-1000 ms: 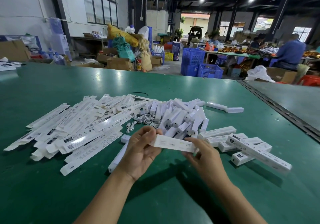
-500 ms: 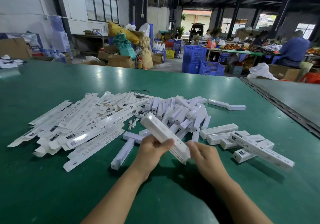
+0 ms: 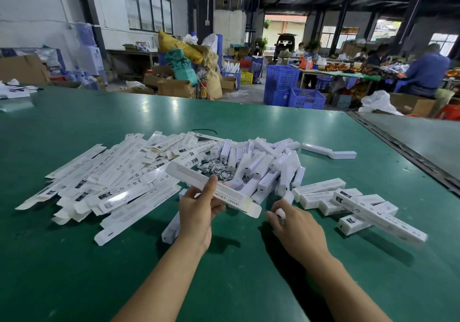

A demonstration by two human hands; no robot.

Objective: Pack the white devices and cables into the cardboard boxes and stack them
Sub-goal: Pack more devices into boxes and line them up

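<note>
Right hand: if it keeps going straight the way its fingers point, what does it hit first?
The right hand points up and to the left, toward the open end of the long box held in the left hand. That box end looks nearest; beyond it lies the pile of white devices. Depth is uncertain.

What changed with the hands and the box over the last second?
The right hand let go of the long white box and drew back toward the packed boxes, something small and white at its fingertips. The left hand alone now holds the box, turned slantwise. The piles on the green table stayed put.
</note>
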